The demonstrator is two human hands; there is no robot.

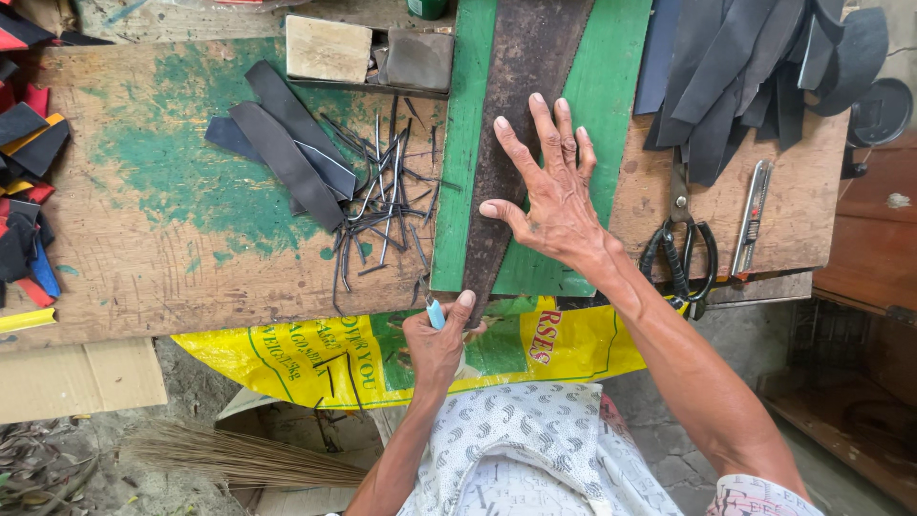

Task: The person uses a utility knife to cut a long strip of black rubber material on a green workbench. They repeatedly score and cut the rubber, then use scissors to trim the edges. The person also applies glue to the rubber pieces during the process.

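Observation:
My right hand (549,186) lies flat with fingers spread on a long dark tapered metal straightedge (521,105), which rests on a green cutting mat (611,86). My left hand (437,339) is at the near end of the straightedge, closed on a small light-blue knife (436,312) whose tip meets the mat's near edge. Thin dark offcut slivers (387,205) lie scattered just left of the mat, beside several dark rubber strips (287,148).
Scissors (683,244) and a utility knife (753,215) lie right of the mat under a pile of dark strips (745,67). Wooden blocks (330,48) sit at the back. A yellow sack (334,358) hangs below the bench; a broom (239,457) lies on the ground.

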